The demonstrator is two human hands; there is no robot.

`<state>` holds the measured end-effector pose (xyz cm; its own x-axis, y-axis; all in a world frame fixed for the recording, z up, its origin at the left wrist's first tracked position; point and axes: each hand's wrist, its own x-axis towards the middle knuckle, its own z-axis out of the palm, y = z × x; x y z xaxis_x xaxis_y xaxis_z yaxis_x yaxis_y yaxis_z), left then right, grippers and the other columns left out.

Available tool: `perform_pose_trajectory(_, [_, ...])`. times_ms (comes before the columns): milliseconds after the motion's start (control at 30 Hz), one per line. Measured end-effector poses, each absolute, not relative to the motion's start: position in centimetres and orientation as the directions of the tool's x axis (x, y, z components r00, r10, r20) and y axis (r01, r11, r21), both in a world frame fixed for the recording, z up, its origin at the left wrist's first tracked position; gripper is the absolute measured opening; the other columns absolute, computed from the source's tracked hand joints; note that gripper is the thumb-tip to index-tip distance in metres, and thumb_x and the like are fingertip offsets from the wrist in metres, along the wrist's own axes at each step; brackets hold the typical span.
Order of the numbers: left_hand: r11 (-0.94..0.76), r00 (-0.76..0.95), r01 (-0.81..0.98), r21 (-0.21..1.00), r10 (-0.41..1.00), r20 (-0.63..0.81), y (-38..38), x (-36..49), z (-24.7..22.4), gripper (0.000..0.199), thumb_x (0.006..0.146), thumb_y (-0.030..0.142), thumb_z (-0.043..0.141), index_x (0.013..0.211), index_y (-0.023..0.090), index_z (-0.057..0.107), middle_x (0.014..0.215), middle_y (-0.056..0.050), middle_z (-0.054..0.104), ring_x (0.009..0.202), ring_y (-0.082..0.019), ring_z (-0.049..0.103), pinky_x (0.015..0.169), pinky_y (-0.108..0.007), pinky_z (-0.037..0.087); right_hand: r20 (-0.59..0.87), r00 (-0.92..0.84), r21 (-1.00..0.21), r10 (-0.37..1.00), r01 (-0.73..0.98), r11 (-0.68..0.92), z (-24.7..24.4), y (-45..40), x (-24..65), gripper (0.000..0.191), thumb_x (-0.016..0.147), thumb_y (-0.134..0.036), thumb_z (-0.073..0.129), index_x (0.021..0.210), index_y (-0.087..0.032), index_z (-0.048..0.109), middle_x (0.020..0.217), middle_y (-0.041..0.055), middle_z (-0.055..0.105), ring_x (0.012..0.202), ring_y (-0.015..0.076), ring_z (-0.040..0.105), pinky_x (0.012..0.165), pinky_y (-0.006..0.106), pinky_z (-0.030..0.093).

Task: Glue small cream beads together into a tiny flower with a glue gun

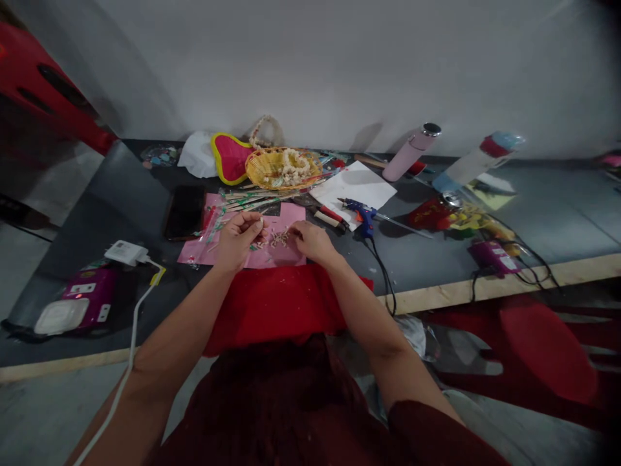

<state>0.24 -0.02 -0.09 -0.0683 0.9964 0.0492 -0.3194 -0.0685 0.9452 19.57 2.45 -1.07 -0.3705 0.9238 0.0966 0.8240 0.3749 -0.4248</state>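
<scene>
Over the pink sheet at the table's front edge, my left hand pinches a small pale piece between thumb and finger. A loose pile of small pale pieces lies on the sheet between my hands. My right hand is at the right side of this pile with its fingers curled together; whatever is between the fingertips is too small to make out. Behind my hands stands a yellow woven basket holding cream-coloured beaded strands.
Right of the sheet are pliers, a blue glue gun, white paper, a pink flask and a clear bottle. Leftward lie a phone and a purple power strip; a white cable crosses my left arm.
</scene>
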Motion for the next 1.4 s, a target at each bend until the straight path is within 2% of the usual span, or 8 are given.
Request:
perform_pose_trajectory(200, [-0.036, -0.048, -0.279, 0.959, 0.999, 0.024, -0.1, 0.5, -0.2, 0.026, 0.068, 0.031, 0.071, 0.086, 0.016, 0.061, 0.076, -0.004, 0.067, 0.058, -0.009, 0.06, 0.052, -0.021, 0.05, 0.076, -0.358, -0.342, 0.931, 0.868, 0.361, -1.0, 2.2, 19.4, 0.022, 0.086, -0.02, 0.044, 0.098, -0.019, 0.062, 0.103, 0.008, 0.062, 0.088, 0.0185, 0.06, 0.074, 0.026, 0.043])
perform_pose_trajectory(333, [-0.039, -0.012, -0.275, 0.961, 0.999, 0.037, -0.3, 0.8, -0.2, 0.025, 0.069, 0.029, 0.07, 0.086, 0.015, 0.061, 0.076, -0.003, 0.067, 0.058, -0.009, 0.06, 0.052, -0.022, 0.05, 0.075, -0.36, -0.333, 0.93, 0.87, 0.364, -1.2, 2.2, 19.5, 0.024, 0.084, -0.015, 0.044, 0.099, -0.02, 0.061, 0.104, 0.0073, 0.062, 0.087, 0.0182, 0.06, 0.072, 0.026, 0.043])
perform_pose_trajectory(433, [-0.053, 0.008, -0.259, 0.964, 0.998, 0.057, -0.5, 1.0, -0.3, 0.023, 0.07, 0.029, 0.069, 0.086, 0.015, 0.061, 0.076, -0.003, 0.067, 0.058, -0.009, 0.06, 0.053, -0.022, 0.05, 0.102, -0.359, -0.402, 0.928, 0.838, 0.369, -1.5, 2.4, 19.8, 0.02, 0.081, -0.015, 0.047, 0.095, -0.019, 0.061, 0.102, 0.0065, 0.063, 0.087, 0.0175, 0.059, 0.073, 0.027, 0.042])
perform_pose_trajectory(567, [-0.066, 0.012, -0.226, 0.972, 0.997, 0.07, -0.6, 1.1, -0.4, 0.021, 0.071, 0.028, 0.068, 0.087, 0.016, 0.062, 0.076, -0.003, 0.067, 0.058, -0.01, 0.06, 0.053, -0.023, 0.05, 0.215, -0.304, -0.581, 0.928, 0.724, 0.372, -1.6, 2.7, 20.0, 0.016, 0.08, -0.014, 0.046, 0.089, -0.017, 0.059, 0.091, 0.0052, 0.063, 0.084, 0.015, 0.056, 0.076, 0.026, 0.042])
perform_pose_trajectory(667, [-0.055, 0.021, -0.216, 0.975, 0.998, 0.061, -0.6, 1.2, -0.5, 0.021, 0.071, 0.028, 0.068, 0.087, 0.016, 0.062, 0.075, -0.003, 0.067, 0.058, -0.01, 0.06, 0.053, -0.023, 0.051, 0.272, -0.222, -0.786, 0.936, 0.51, 0.349, -1.2, 2.5, 19.6, 0.011, 0.082, -0.023, 0.05, 0.085, -0.018, 0.058, 0.079, 0.0011, 0.06, 0.07, 0.0116, 0.052, 0.069, 0.024, 0.042])
perform_pose_trajectory(800, [-0.049, 0.047, -0.198, 0.979, 0.997, 0.06, -0.7, 1.5, -0.6, 0.021, 0.071, 0.028, 0.068, 0.087, 0.016, 0.063, 0.072, -0.003, 0.066, 0.059, -0.011, 0.06, 0.055, -0.024, 0.051, 0.192, -0.252, -0.961, 0.949, 0.15, 0.234, -0.6, 1.5, 18.3, 0.017, 0.08, -0.033, 0.055, 0.086, -0.018, 0.058, 0.071, -0.0022, 0.056, 0.058, 0.008, 0.047, 0.056, 0.021, 0.041])
perform_pose_trajectory(967, [-0.066, 0.06, -0.184, 0.981, 0.995, 0.078, -0.9, 1.8, -0.9, 0.021, 0.071, 0.028, 0.068, 0.088, 0.016, 0.064, 0.07, -0.002, 0.066, 0.058, -0.012, 0.06, 0.054, -0.024, 0.051, 0.169, -0.255, -0.984, 0.952, 0.005, 0.177, -0.2, 0.9, 17.6, 0.018, 0.077, -0.035, 0.061, 0.083, -0.018, 0.059, 0.072, -0.0025, 0.056, 0.059, 0.0074, 0.046, 0.057, 0.021, 0.041])
perform_pose_trajectory(1400, [-0.101, 0.046, -0.122, 0.987, 0.993, 0.107, -1.1, 1.9, -0.8, 0.021, 0.071, 0.029, 0.069, 0.087, 0.017, 0.063, 0.064, 0.0, 0.064, 0.054, -0.011, 0.059, 0.052, -0.023, 0.049, 0.164, -0.259, -0.981, 0.952, 0.058, 0.184, -0.5, 0.4, 17.1, 0.023, 0.079, -0.04, 0.06, 0.083, -0.018, 0.059, 0.075, -0.0009, 0.059, 0.065, 0.0086, 0.051, 0.061, 0.021, 0.041])
